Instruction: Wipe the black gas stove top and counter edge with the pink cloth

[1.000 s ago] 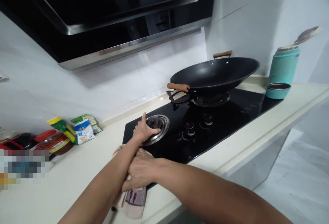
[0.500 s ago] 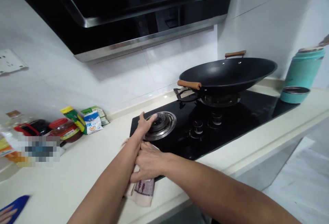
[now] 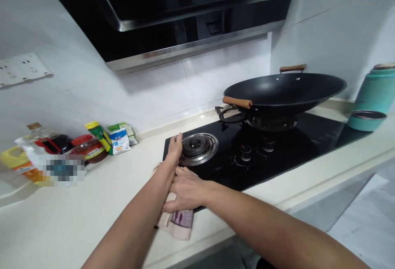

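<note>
My right hand (image 3: pixel 187 188) grips a folded cloth (image 3: pixel 180 223) at the left front corner of the black gas hob (image 3: pixel 222 170). The cloth is pale with a purple pattern, and part of it hangs toward the counter's front. My left forearm crosses over beside the right hand and hides some of the cloth. Beyond it, my left hand (image 3: pixel 175 148) is at the left edge of the uncovered burner (image 3: pixel 199 148), fingers stretched up and away from me. I see nothing in it. The burner's metal ring shows with no pan support on it.
A big black wok (image 3: pixel 284 90) with wooden handles sits on the right burner. Two knobs (image 3: pixel 246 153) stand between. At right are a teal flask (image 3: pixel 376 90) and teal cup (image 3: pixel 366 120). Seasoning jars (image 3: pixel 89 149) and packets (image 3: pixel 120 141) line the left. The range hood (image 3: pixel 191 13) overhangs.
My left hand has drawn back from the burner's centre to its left edge, the thumb no longer over it. My right hand stays on the cloth. The view has shifted left.
</note>
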A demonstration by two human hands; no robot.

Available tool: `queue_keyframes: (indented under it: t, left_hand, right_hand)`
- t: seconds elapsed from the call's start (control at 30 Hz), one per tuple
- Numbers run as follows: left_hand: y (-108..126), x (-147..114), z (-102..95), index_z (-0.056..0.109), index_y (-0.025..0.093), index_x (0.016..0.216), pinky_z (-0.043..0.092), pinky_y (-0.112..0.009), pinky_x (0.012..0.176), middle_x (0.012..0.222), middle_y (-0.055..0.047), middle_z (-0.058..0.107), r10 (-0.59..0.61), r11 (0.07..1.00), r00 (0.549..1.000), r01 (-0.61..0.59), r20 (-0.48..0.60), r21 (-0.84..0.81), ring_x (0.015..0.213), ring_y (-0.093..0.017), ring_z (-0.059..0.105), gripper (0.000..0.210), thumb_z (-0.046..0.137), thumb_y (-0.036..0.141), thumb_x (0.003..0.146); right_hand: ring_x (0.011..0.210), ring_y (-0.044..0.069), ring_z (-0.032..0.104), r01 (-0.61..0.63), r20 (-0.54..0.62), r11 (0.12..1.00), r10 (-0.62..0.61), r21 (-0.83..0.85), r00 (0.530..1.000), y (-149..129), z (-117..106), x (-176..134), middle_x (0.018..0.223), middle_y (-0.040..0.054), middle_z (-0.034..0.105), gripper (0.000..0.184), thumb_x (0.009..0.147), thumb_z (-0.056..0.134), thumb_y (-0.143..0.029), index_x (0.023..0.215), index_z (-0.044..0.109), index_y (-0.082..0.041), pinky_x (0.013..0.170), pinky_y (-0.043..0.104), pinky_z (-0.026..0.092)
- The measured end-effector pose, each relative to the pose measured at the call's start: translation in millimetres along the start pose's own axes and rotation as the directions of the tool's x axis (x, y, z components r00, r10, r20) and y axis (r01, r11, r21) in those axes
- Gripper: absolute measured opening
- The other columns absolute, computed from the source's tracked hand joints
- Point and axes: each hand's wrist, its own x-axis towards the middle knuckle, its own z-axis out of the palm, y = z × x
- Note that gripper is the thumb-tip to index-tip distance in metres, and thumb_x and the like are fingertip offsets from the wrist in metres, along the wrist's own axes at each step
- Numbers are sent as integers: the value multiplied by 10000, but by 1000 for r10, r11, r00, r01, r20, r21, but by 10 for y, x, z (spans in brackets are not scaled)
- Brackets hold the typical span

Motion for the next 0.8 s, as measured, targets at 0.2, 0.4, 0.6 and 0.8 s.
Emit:
queue_keyframes:
  t: [0.2,0.4,0.6,0.8]
  left_hand:
    - [-78,-510,-464,662,175,1192,431,-394,1082,1232,-117,712,174,984,985,-175,23,42,1199,-279,616,494,528,555,907]
    - [-318,-1160,-1121,714,213,1113,456,-425,1055,1173,-83,740,239,958,958,-258,156,121,1128,-280,643,492,470,591,915]
    - [-350,-1347,-1377,713,204,1085,505,-358,956,1123,-64,761,217,970,938,-239,272,52,1051,-253,677,468,465,560,909]
    - [-409,-1244,-1348,730,204,976,520,-341,842,1001,-52,778,259,962,924,-272,282,5,903,-235,693,400,558,530,822]
  right_hand:
    - [1425,398,290,-64,70,998,62,15,996,-75,-12,-40,1602,175,338,836,860,592,-652,1544,389,-216,1122,600,294]
    - [1379,417,330,-133,134,989,141,-64,981,-244,-19,-19,1528,144,375,804,838,619,-646,1533,389,-311,1105,646,265]
    - [1249,350,447,-181,77,968,197,-176,977,-452,-36,-149,1346,124,508,553,888,585,-491,1398,535,-282,1038,550,359]
    - [1145,325,534,-380,-115,815,369,-438,922,-482,-105,-664,1197,147,598,412,930,546,-449,1245,618,-194,998,460,398]
